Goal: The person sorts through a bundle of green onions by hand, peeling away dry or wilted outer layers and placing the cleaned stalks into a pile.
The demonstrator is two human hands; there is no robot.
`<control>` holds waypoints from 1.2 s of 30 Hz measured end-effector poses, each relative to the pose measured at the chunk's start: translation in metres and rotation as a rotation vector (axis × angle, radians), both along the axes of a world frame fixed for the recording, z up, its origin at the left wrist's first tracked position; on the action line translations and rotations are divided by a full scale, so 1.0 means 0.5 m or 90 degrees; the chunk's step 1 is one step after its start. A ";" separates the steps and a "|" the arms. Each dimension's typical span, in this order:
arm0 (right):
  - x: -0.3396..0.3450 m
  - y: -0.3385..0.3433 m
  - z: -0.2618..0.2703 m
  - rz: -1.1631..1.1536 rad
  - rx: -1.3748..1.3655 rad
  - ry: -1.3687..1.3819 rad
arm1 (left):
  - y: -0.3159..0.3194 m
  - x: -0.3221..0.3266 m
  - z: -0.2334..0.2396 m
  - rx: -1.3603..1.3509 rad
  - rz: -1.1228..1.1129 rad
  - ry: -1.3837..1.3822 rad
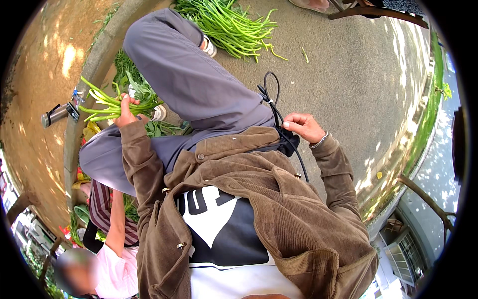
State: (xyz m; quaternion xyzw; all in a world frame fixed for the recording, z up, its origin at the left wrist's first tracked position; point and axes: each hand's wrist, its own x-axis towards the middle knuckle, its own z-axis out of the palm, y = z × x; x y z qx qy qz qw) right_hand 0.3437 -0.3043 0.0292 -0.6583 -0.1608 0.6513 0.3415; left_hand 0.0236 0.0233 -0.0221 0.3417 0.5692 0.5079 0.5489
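Note:
My left hand [126,112] is closed around a bunch of long-stemmed leafy greens [100,100]. Their cut stems point left and the leaves trail right, over the space between my legs. Beside my hip, my right hand [304,126] has its thumb and fingers drawn together against a looped black cable [274,101]. Whether it grips the cable cannot be made out. A black pouch [293,144] sits just below those fingers, partly hidden. Farther forward, past my raised knee, a large heap of the same kind of greens [239,31] lies on the pavement.
Loose leaves [127,69] lie along a concrete curb [99,50] on the left. A steel flask [55,115] and a dark phone-like device [73,112] rest there. Another person [117,269] sits close at lower left. A wooden chair leg [373,13] shows at upper right.

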 end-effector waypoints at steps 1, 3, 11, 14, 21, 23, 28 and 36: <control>-0.001 -0.002 -0.004 0.012 0.016 -0.006 | -0.002 0.000 0.000 -0.006 -0.004 -0.005; -0.004 -0.002 -0.003 0.014 0.023 0.006 | -0.006 0.005 0.008 -0.018 -0.016 -0.015; 0.003 -0.003 -0.004 0.021 0.041 0.050 | -0.004 -0.003 0.002 -0.032 -0.037 0.012; 0.007 -0.006 -0.011 0.028 0.047 0.066 | -0.003 -0.001 0.000 -0.021 -0.030 0.024; -0.005 0.008 -0.009 -0.004 -0.019 0.013 | -0.002 -0.001 0.002 -0.013 -0.039 0.000; -0.010 0.022 -0.017 -0.026 0.014 -0.042 | -0.001 -0.003 0.001 -0.007 -0.039 0.011; -0.040 0.065 -0.029 -0.086 0.001 -0.075 | 0.002 -0.005 0.000 -0.005 -0.047 0.008; -0.025 0.062 -0.034 -0.090 0.019 -0.016 | -0.001 0.000 0.013 -0.006 -0.027 -0.014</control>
